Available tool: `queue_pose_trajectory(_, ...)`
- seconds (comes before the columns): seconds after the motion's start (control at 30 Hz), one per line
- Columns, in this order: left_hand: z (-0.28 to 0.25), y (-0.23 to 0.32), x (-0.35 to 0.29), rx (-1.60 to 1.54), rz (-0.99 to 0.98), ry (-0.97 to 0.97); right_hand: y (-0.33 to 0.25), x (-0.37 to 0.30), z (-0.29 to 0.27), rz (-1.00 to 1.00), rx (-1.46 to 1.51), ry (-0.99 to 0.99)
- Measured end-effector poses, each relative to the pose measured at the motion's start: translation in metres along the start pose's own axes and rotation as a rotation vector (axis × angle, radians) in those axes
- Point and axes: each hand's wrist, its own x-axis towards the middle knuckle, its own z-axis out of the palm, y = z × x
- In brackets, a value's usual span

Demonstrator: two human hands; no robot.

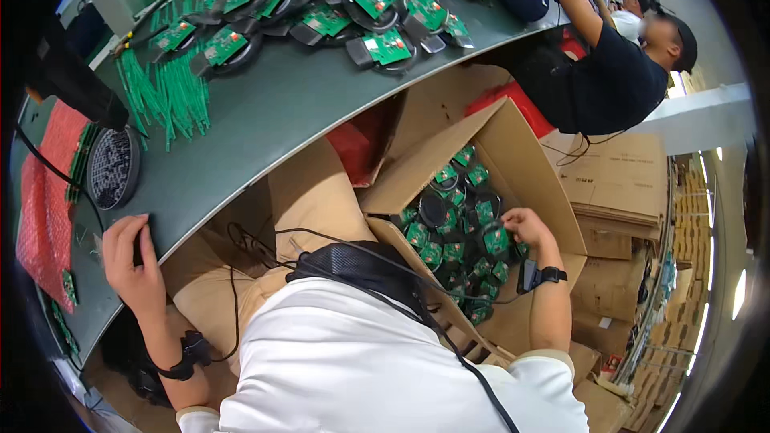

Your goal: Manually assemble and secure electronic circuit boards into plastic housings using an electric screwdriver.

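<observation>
My left hand [131,261] rests at the near edge of the green-topped table [241,140], fingers loosely bent with a gap to the thumb and nothing in them. At the right, my right hand [529,230] reaches into an open cardboard box [539,167]. Its fingers are closed at the rim of a black round part with a green circuit board [496,240]; the exact grip is partly hidden. Below it in the box lie several like parts with green boards [453,252], heaped loosely. More of these board assemblies [373,0] are piled on the table's far side.
Green cable ties [172,100] lie on the table beside a round dish of small dark pieces [113,168]. Pink bubble wrap [50,200] is at far left, under a dark tool [80,80]. Flattened cartons [613,184] stack at right. A co-worker [613,80] sits farther along the table.
</observation>
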Motion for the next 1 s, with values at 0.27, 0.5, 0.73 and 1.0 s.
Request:
queue_pose_trajectory(0.27,-0.002,0.004,0.002,0.014,0.014,0.005,0.137,0.047,0.047,0.38,-0.152,0.042)
queue_pose_trajectory(0.5,-0.004,0.009,0.005,-0.003,-0.016,0.025,0.177,0.083,0.071,0.45,-0.947,-0.129)
queue_pose_trajectory(0.73,-0.005,0.007,0.007,-0.007,-0.029,0.039,-0.075,-0.016,0.034,0.346,-0.504,-0.237)
queue_pose_trajectory(1.0,-0.008,-0.002,0.001,-0.108,-0.043,0.072,-0.371,-0.174,0.046,-1.323,0.018,0.115)
